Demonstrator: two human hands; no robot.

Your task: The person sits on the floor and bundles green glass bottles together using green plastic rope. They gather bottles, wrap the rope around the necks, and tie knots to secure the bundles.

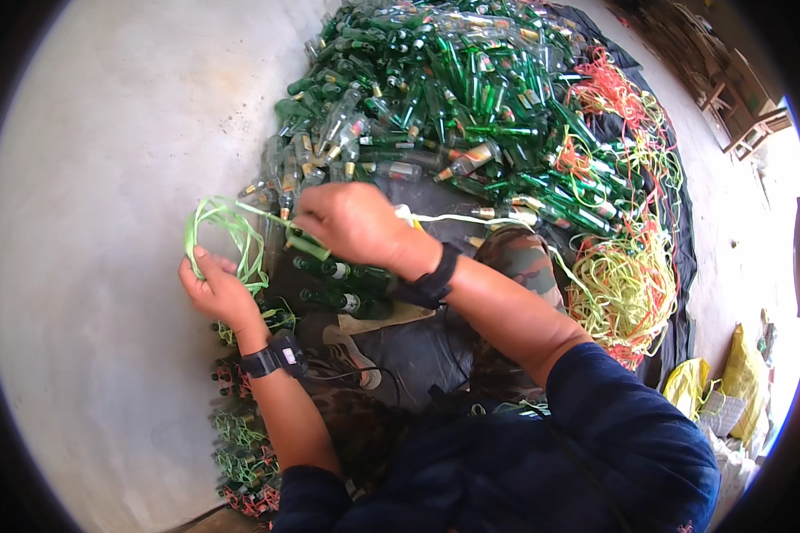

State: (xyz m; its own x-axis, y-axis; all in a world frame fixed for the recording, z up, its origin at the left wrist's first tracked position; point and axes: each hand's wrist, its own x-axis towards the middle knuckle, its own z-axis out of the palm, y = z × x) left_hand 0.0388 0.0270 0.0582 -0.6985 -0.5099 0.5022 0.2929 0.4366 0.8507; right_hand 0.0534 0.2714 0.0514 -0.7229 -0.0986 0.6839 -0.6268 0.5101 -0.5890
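Observation:
My left hand (220, 286) grips a loose coil of light-green plastic twine (197, 223) between thumb and fingers, out over the bare floor at the left. From the coil a strand runs right to my right hand (350, 220), which is closed like a fist around it. A short, wider green piece (309, 246) shows just under the right fingers; I cannot tell if it belongs to the twine. Below my right hand, several dark green glass bottles (327, 300) lie side by side, their necks pointing left. My right wrist and forearm partly hide them.
Ahead rises a large heap of green and clear glass bottles (433, 100). At the right lies a tangled pile of yellow and red twine (620, 293) on black sheeting (684, 320). Bottles tied with twine (240, 430) line the left side. A wooden stool (750, 126) stands far right.

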